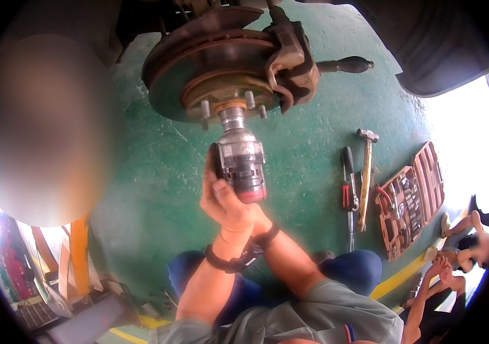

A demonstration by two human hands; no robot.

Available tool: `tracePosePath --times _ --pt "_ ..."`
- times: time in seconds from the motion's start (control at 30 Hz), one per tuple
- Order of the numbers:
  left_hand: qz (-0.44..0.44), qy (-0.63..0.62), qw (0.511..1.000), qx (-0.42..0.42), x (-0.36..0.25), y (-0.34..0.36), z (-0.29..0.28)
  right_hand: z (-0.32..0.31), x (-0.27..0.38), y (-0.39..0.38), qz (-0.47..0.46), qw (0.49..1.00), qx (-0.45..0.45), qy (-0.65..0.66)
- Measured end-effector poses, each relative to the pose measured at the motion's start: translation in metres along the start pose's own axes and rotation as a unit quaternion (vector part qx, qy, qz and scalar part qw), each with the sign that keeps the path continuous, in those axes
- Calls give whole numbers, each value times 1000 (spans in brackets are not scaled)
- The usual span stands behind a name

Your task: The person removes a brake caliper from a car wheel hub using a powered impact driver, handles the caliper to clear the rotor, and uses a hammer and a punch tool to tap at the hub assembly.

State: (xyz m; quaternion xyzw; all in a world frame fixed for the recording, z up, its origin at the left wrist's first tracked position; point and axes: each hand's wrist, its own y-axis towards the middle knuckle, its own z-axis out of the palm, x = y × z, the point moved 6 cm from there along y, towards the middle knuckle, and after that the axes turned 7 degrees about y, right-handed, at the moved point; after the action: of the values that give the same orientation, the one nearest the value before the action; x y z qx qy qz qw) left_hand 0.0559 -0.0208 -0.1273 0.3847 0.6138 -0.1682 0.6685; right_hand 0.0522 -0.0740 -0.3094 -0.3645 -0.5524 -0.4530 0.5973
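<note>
My left hand (224, 200) is closed round a silver and black impact wrench (241, 169) with a red end, thumb on its side. My right hand (260, 215) is behind the left at the tool's lower end, its fingers hidden. The wrench's socket (232, 117) meets the centre of a rusty hub with several studs (249, 98) on a brake disc (204, 57). A brake caliper (287, 54) sits on the disc's right side, with a dark handle-like part (353, 65) sticking out rightward.
A hammer (365, 183), long-handled tools (349, 195) and an open socket case (405, 206) lie on the green floor (302, 149) at right. Other people (445, 275) sit lower right. Orange and metal equipment (78, 258) stands lower left, below a blurred area. A dark curved panel (428, 40) overhangs upper right.
</note>
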Motion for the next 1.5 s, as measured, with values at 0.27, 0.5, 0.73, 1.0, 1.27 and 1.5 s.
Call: tracePosePath --times 0.27,0.5,0.73,1.0,1.27,1.5 --pt "-21 12 1000 -2 3 0 2 -4 -4 6 1 1000 2 -6" --pt "-27 3 999 -34 6 0 1 -3 -3 14 -4 1000 8 -5" --pt "-44 -9 999 -19 9 -1 0 -3 -6 14 1 1000 12 -8" --pt "-30 15 999 -17 0 1 0 -2 -9 10 5 1000 17 -6" --pt "76 133 987 -55 -8 0 4 0 -12 2 14 1000 19 -9" --pt "-38 -119 991 -46 2 -1 -3 2 -17 -19 32 999 25 -10"
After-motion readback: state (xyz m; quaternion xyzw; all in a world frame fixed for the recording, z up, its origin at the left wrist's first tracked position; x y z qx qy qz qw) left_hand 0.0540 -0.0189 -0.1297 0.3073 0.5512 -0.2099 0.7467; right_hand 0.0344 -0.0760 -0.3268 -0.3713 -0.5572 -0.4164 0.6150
